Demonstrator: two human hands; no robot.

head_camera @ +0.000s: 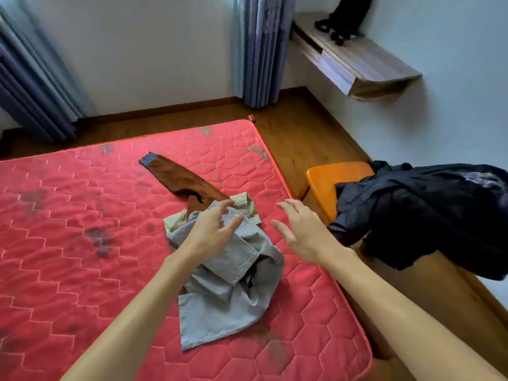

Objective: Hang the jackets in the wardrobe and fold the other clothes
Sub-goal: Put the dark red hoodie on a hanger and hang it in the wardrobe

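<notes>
A crumpled grey garment (228,306) lies on the red mattress (82,243) near its right edge. Under it show a beige garment (244,206) and a brown one with a dark cuff (176,177) stretching toward the far side. My left hand (211,232) hovers just over the top of the grey garment with fingers spread. My right hand (299,232) is open above the mattress edge, to the right of the pile, holding nothing. A dark jacket heap (417,215) is draped over the orange chair (327,182) at the right.
Wooden floor runs between the mattress and the right wall. A wall-mounted wooden shelf (365,61) carries a black bag (346,20). Blue-grey curtains (261,50) hang at the back and at the far left (33,86).
</notes>
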